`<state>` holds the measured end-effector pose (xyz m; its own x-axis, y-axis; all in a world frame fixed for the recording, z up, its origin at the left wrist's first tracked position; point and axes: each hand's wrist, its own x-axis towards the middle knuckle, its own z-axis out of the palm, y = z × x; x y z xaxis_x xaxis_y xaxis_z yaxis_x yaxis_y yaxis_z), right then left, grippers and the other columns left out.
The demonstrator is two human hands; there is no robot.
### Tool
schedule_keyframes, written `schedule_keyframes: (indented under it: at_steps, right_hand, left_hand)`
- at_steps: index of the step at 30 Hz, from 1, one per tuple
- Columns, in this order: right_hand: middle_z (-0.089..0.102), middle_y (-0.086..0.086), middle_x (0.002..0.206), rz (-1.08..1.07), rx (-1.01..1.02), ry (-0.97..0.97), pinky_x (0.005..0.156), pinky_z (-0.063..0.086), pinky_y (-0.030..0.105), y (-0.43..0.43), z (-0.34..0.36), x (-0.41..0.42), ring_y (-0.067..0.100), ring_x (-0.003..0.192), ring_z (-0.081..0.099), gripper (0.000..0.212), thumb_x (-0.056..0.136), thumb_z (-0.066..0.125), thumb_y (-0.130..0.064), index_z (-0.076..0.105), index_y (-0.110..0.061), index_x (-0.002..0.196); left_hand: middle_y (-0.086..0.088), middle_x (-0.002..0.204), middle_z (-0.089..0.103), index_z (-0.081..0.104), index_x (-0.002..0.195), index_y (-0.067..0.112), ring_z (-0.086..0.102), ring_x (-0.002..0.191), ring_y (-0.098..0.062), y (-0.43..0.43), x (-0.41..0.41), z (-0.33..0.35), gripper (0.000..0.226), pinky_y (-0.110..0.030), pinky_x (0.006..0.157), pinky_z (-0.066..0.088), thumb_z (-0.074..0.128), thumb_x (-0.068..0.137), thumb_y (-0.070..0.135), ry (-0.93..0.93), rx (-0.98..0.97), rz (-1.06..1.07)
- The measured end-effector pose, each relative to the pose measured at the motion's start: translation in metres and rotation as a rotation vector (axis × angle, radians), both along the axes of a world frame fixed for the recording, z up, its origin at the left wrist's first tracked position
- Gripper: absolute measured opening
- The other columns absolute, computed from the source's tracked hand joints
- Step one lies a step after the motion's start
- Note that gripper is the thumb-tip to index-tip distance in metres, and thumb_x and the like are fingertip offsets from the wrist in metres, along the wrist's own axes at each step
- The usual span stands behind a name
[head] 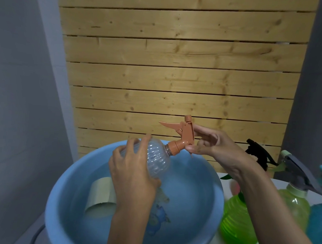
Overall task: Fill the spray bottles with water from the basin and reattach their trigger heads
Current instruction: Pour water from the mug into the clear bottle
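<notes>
Hanging over the water-filled basin (53, 207), left grip (131, 177) clasps clear bottle (158, 158), right grip (215, 149) pinches trigger head (185, 135).

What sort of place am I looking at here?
Likely a home washing or utility corner, though I can't be sure: a blue basin of water, spray bottles lined up beside it, and a slatted wood panel between grey walls.
</notes>
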<state>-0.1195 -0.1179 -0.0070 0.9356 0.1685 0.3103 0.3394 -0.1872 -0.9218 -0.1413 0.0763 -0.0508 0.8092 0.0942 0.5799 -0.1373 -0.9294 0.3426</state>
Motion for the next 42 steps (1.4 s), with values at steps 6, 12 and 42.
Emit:
schedule_keyframes:
  at_steps: [6,12,42]
  right_hand:
    - [0.07,-0.009,0.089,0.022,-0.018,-0.145,0.079,0.048,0.019,-0.005,-0.005,-0.002,0.018,0.083,0.048,0.06,0.07,0.075,0.007,0.063,-0.014,0.124]
    - [0.062,0.025,0.117,0.013,-0.025,-0.186,0.075,0.038,0.042,-0.006,-0.011,0.003,0.027,0.091,0.057,0.051,0.069,0.075,0.009,0.072,-0.017,0.113]
    - [0.075,0.007,0.089,0.133,-0.101,0.209,0.052,0.047,0.017,-0.006,-0.003,-0.006,0.015,0.067,0.065,0.045,0.073,0.073,0.006,0.066,-0.009,0.115]
  left_hand:
    - [0.01,0.136,0.043,0.035,0.138,0.041,0.039,0.122,-0.023,0.001,0.0,-0.002,0.106,-0.035,0.099,0.035,0.087,0.047,0.021,-0.05,-0.032,-0.016]
    - [0.013,0.135,0.043,0.036,0.135,0.043,0.039,0.121,-0.02,0.001,0.0,-0.002,0.104,-0.032,0.097,0.033,0.087,0.046,0.02,-0.052,-0.014,-0.027]
    - [0.01,0.128,0.047,0.045,0.127,0.043,0.04,0.115,-0.023,0.0,-0.002,0.001,0.104,-0.031,0.096,0.026,0.087,0.037,0.011,-0.039,0.072,-0.045]
